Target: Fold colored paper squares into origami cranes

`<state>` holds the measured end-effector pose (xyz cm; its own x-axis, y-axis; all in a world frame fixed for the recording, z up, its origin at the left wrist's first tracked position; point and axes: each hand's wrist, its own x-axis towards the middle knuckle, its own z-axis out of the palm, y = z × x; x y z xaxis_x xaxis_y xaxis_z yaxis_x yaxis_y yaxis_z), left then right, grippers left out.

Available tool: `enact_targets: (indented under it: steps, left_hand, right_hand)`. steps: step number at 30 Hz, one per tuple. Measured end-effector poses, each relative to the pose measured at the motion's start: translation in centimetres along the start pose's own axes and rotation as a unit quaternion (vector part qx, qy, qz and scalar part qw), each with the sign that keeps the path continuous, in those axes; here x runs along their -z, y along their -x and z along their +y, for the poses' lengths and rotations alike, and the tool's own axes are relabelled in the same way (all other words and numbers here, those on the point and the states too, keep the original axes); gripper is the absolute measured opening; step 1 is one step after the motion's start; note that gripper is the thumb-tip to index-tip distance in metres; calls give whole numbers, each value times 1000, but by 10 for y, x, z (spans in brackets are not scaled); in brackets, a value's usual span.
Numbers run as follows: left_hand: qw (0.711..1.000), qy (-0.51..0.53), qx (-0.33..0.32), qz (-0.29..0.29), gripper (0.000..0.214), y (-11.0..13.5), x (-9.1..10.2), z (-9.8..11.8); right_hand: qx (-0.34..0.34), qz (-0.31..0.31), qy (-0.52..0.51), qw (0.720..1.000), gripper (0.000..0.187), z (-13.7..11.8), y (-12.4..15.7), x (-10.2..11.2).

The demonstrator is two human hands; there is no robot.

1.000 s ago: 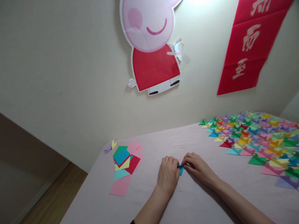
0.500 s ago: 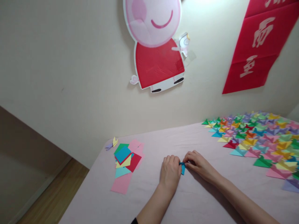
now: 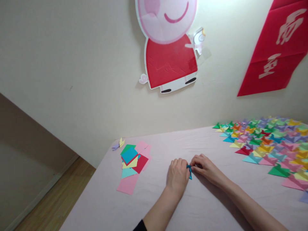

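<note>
A small blue piece of folded paper (image 3: 190, 175) is between my hands, low over the pink cloth of the table (image 3: 154, 211). My left hand (image 3: 178, 175) is closed on its left side, knuckles up, hiding part of it. From the right, my right hand (image 3: 204, 165) pinches its upper edge between thumb and forefinger. A narrow pointed end hangs down below the fingers. Finer folds in the paper are too small to make out.
Loose coloured paper squares (image 3: 130, 186) lie overlapped at the left. Behind them sit small yellow and purple folded pieces (image 3: 121, 142). Rows of folded paper birds (image 3: 279, 170) cover the right side. A wall (image 3: 101, 96) with a pig cutout (image 3: 172, 61) and a red banner (image 3: 269, 61) rises behind.
The view has shifted a little, so everything sits slightly differently in frame. The visible part of the blue paper looks narrower and turned. Both hands keep their grip on it.
</note>
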<state>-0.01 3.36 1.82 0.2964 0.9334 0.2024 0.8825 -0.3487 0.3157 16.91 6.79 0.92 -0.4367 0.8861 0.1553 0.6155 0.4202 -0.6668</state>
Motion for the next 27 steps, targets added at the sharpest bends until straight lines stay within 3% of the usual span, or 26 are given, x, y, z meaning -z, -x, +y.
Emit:
enact_targets:
  steps: [12, 27]
  left_hand:
    - [996, 83, 18, 12, 9, -4, 1, -15]
    - [990, 133, 45, 21, 8, -3, -1, -16]
  right_hand:
    - [-51, 10, 61, 997, 9, 4, -14, -12]
    - [-50, -18, 2, 999, 17, 4, -10, -3]
